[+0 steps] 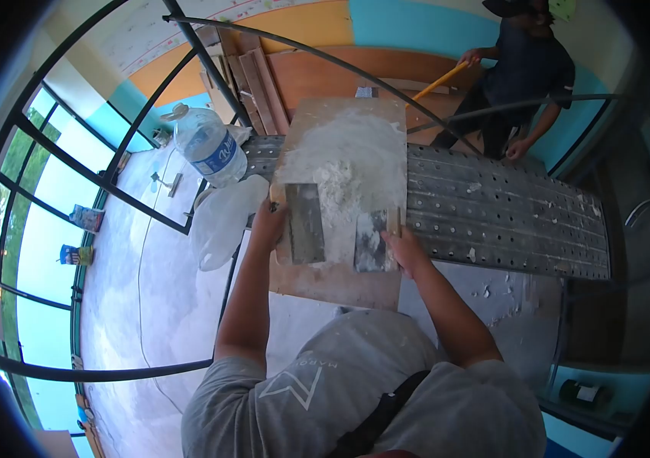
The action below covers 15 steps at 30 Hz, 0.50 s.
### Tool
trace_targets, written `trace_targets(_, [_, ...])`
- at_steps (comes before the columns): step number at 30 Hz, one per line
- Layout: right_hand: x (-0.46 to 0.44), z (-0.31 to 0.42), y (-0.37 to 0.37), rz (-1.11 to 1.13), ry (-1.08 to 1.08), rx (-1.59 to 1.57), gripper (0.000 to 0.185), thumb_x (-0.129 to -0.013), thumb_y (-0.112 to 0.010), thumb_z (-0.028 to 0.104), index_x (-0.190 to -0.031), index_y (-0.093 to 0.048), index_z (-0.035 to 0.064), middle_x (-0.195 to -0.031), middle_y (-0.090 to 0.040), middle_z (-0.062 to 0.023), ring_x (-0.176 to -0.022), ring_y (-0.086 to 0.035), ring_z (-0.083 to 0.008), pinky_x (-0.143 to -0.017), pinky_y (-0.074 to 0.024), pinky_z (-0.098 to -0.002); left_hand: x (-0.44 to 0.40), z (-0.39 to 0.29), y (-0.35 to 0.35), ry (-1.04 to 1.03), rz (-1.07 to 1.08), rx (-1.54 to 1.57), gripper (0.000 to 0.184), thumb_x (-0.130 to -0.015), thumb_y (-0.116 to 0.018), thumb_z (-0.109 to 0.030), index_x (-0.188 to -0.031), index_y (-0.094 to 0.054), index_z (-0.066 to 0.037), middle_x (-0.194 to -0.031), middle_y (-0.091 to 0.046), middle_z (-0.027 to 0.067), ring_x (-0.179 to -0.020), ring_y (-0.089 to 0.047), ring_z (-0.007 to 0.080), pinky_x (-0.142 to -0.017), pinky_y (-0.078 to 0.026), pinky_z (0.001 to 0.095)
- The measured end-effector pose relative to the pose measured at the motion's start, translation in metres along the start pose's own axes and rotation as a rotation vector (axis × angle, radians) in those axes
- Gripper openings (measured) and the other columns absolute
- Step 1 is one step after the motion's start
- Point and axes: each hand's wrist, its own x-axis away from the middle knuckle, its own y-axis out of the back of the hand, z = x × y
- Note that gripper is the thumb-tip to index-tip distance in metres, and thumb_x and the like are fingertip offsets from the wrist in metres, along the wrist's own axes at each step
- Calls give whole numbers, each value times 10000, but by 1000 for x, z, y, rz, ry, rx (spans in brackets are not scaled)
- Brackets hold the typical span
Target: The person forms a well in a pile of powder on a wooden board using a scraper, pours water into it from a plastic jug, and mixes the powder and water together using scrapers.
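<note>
My left hand (274, 223) is closed on the handle side of a flat metal trowel (305, 223), held over the left part of a board (294, 281). My right hand (407, 252) grips a second trowel (371, 241), whose blade carries white smears, near the board's right edge. Between and beyond the two blades lies a heap of white powdery material (338, 183) on the board, with a thin white coating spread around it. The fingers of both hands are partly hidden by the handles.
The board rests on a perforated metal scaffold plank (508, 210). Left of it stand a large water bottle (214, 153) and a whitish plastic container (226, 221). Dark scaffold bars (310, 46) cross the view. At upper right, another person (520, 69) holds a yellow pole (441, 80).
</note>
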Motion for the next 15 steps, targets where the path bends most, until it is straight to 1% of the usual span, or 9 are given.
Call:
trace_targets(1, [8,0,3,24,-1,23,373,-877,-655,306,-1053,-625,-22,-877,-649,-119,-794,-597,-210,-727,-478,-379,7,4,3,13,-46,-46,441,-871,-646,-236,-1203,-560,40,-1056,-655,191,-877,-653,264,-759,-510,390])
trace_targets(3, [19,-14,8,34,-19,187,381,-868,-666,313,-1041,-627,-23,-899,-661,-142,-814,-618,-227,-735,-485,-384,23,12,7,44,-133,-142,440,-869,-646,-238,-1197,-563,43,-1062,-651,200,-884,-656,285,-766,-509,400])
trace_targets(4, [22,-15,8,37,-25,267,385,-863,-672,317,-1036,-628,-24,-910,-667,-153,-824,-629,-236,-738,-489,-386,34,1,8,-45,-118,-205,437,-866,-646,-239,-1199,-565,32,-1057,-653,210,-894,-657,306,-775,-508,409])
trace_targets(6, [31,-7,6,95,-51,397,406,-862,-672,329,-1051,-624,-27,-945,-673,-181,-858,-644,-263,-760,-495,-387,60,-29,8,-223,-85,-332,433,-860,-647,-240,-1204,-568,11,-1048,-657,230,-913,-659,349,-795,-506,427])
trace_targets(7, [36,-5,4,126,-67,465,417,-861,-672,335,-1059,-622,-28,-962,-676,-194,-875,-652,-277,-770,-498,-387,67,-47,5,-228,-39,-384,428,-859,-643,-243,-1207,-571,-4,-1042,-659,235,-926,-655,366,-806,-504,436])
trace_targets(9, [39,-8,-1,136,-71,418,436,-860,-673,346,-1077,-617,-28,-985,-675,-209,-908,-658,-297,-793,-502,-387,69,-86,-8,-236,54,-485,420,-856,-636,-249,-1212,-578,-33,-1030,-663,244,-951,-646,400,-828,-500,454])
trace_targets(12, [39,-17,-3,137,-60,442,464,-855,-677,360,-1098,-605,-29,-1015,-671,-227,-955,-659,-332,-828,-504,-394,60,-126,-38,-280,109,-687,357,-883,-569,-246,-1183,-579,-52,-1020,-675,223,-963,-645,397,-834,-504,440])
trace_targets(15, [37,-37,-3,114,-21,535,488,-848,-681,376,-1110,-595,-28,-1038,-667,-239,-984,-655,-355,-852,-503,-408,22,-124,-86,-282,221,-798,352,-866,-577,-214,-1183,-567,-60,-1021,-669,239,-967,-651,400,-823,-509,472])
